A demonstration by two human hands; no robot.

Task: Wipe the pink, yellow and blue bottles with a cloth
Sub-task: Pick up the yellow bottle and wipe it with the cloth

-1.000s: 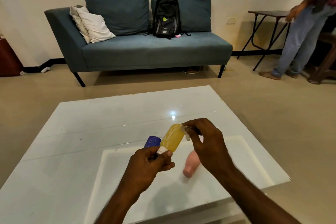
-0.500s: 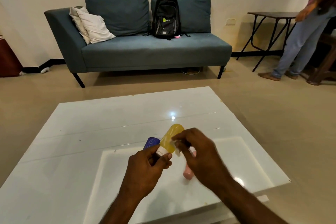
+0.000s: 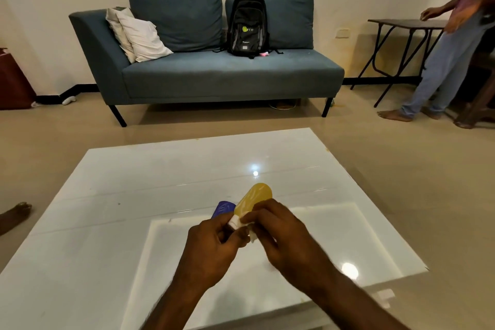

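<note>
Yellow bottle (image 3: 255, 198) in left hand (image 3: 211, 246) grip; right hand (image 3: 284, 236) pinching cloth (image 3: 251, 236).

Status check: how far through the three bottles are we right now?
Nothing is visibly finished. In hand: the left hand grips the yellow bottle near its white cap, while the right hand presses a small white cloth against that end. The blue bottle lies on the white table behind it. The pink bottle is hidden, so its state cannot be told.
</note>
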